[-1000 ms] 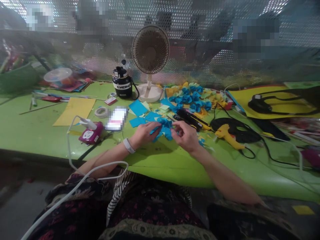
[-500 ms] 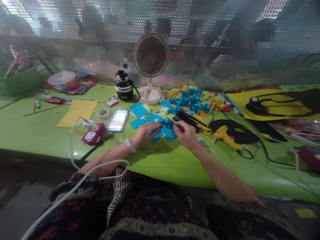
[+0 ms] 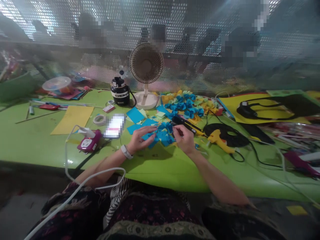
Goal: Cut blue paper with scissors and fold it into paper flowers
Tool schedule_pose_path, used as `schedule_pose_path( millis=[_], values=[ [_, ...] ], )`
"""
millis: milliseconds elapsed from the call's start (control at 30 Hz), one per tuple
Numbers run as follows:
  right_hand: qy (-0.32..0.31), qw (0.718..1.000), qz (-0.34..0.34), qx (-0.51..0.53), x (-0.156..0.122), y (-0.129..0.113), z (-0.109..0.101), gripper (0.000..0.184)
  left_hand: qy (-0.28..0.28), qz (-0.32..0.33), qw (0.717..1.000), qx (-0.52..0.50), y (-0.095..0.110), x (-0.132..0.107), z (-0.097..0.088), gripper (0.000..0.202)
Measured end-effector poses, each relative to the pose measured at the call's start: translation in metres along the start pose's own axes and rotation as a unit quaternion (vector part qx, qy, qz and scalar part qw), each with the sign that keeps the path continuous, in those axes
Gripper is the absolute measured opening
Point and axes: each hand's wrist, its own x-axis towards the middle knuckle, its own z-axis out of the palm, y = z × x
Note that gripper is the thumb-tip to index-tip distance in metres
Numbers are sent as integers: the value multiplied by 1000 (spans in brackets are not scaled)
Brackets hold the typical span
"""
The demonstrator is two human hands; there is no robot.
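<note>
A blue folded-paper flower (image 3: 161, 135) lies on the green table (image 3: 37, 140) between my two hands. My left hand (image 3: 140, 138), with a white band on the wrist, has its fingers curled onto the flower's left side. My right hand (image 3: 183, 138) pinches the flower's right edge with its fingers closed. Loose blue paper squares (image 3: 136, 115) lie just beyond my left hand. A heap of finished blue and yellow paper flowers (image 3: 187, 105) sits farther back.
A yellow glue gun (image 3: 218, 140) with a black cord lies right of my right hand. A black tool (image 3: 183, 121), a small fan (image 3: 146, 75), a black jug (image 3: 120, 93), a tape roll (image 3: 100, 119), a pink charger block (image 3: 87, 143) with white cable and yellow paper (image 3: 72, 118) surround the hands.
The view has tilted, so the table sits lower in frame. My hands keep working the blue paper flower in place; my right fingers have closed tighter on its edge.
</note>
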Motion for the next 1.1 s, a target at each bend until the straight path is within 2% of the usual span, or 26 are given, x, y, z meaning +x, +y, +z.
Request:
schedule_pose_path(
  millis=[133,233,333,433,500,567,667,800,867,900,1000,1100],
  values=[
    [-72,989,107,74,6,2,-6,29,40,-48,998,7,-4,3,-4,21],
    [-115,978,155,80,21,4,-17,28,47,-50,998,14,-8,4,-6,19],
    [-86,981,167,44,56,15,-38,27,37,-34,999,18,-8,3,-6,21],
    [35,985,168,3,104,38,-62,31,13,-19,999,27,-6,2,-5,24],
    [77,981,179,-5,130,55,-74,37,6,-14,999,28,-6,1,-5,24],
    [99,973,210,-11,142,66,-78,43,5,-17,999,35,-7,1,-6,24],
    [11,978,208,-28,128,65,-66,37,5,-40,998,57,-10,2,-8,23],
    [-128,979,156,-13,79,35,-38,23,5,-64,995,70,-11,2,-12,21],
    [-213,972,41,-87,60,18,-26,21,0,-74,994,81,-11,1,-14,21],
    [-251,960,1,-123,55,11,-20,21,-2,-80,993,88,-11,1,-15,21],
    [-345,920,-28,-183,56,-2,1,21,1,-86,990,111,-12,1,-17,21],
    [-362,906,-32,-217,71,-4,30,25,1,-83,989,122,-14,1,-18,23]
  ],
)
